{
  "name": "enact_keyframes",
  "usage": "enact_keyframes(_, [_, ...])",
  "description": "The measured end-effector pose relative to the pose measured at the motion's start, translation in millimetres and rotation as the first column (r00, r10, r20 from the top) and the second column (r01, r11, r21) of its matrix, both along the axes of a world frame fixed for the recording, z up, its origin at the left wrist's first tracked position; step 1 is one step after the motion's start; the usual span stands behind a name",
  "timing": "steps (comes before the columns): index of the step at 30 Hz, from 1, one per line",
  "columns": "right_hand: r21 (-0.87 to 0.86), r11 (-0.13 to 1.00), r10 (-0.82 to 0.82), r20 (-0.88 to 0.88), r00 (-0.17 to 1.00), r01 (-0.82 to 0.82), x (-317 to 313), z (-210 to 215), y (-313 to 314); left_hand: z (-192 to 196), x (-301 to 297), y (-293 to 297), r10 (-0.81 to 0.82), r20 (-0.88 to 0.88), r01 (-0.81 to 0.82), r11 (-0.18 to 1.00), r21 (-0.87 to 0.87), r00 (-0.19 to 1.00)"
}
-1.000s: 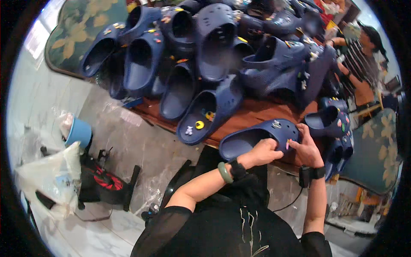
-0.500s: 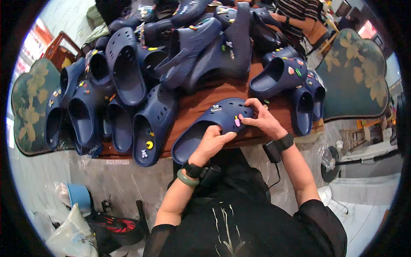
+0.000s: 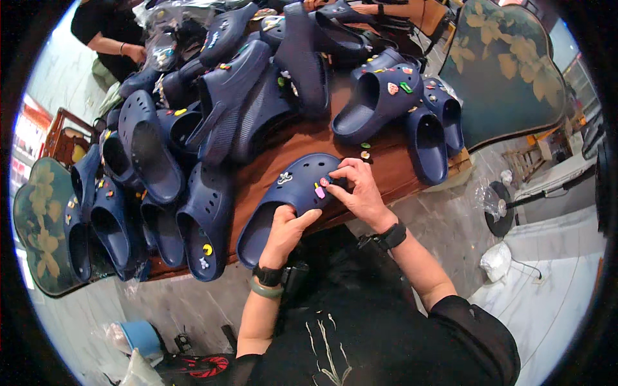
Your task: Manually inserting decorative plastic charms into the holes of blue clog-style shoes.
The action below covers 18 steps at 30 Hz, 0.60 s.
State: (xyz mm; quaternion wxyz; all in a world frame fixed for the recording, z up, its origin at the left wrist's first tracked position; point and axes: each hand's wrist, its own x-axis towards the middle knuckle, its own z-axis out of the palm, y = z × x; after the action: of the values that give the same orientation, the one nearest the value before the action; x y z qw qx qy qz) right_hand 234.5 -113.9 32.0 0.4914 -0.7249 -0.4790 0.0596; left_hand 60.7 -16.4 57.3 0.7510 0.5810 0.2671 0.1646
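A navy blue clog (image 3: 257, 226) with round holes lies on the brown cloth at the table's near edge, its toe pointing away to the right. My left hand (image 3: 286, 235) grips its upper at the opening, fingers tucked inside and thumb outside. With bent fingers, my right hand (image 3: 362, 193) pinches a small round pinkish-red shoe charm (image 3: 325, 183) against the toe top. A pink popsicle-shaped charm (image 3: 319, 191) sits beside it, and a silvery-white charm (image 3: 285, 178) is on the far side of the upper. Whether the pinched charm's peg is in a hole is hidden.
Many navy clogs with charms crowd the table, including one clog (image 3: 203, 222) at left and another (image 3: 380, 106) at right. Loose charms (image 3: 365, 155) lie on the brown cloth (image 3: 283, 143). A co-worker's arm (image 3: 116, 46) reaches in at far left; a fan (image 3: 499, 209) stands at right.
The view has shifted and tilted, bringing a co-worker's arm in at the far left. My left hand still holds the clog; my right fingers have closed in on the round charm.
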Motion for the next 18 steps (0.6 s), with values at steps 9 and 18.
enact_keyframes(9, [-0.079, 0.954, -0.286, 0.063, 0.956, 0.290, 77.7, -44.9, -17.3, -0.4, -1.7, 2.0, 0.022, -0.082, -0.017, 0.998, 0.056, 0.996])
enact_keyframes(18, [-0.171, 0.946, -0.259, 0.111, 0.959, 0.275, 74.9, -33.9, 0.9, -13.6, -6.9, -4.3, -0.075, 0.045, 0.073, 0.997, 0.029, 0.996])
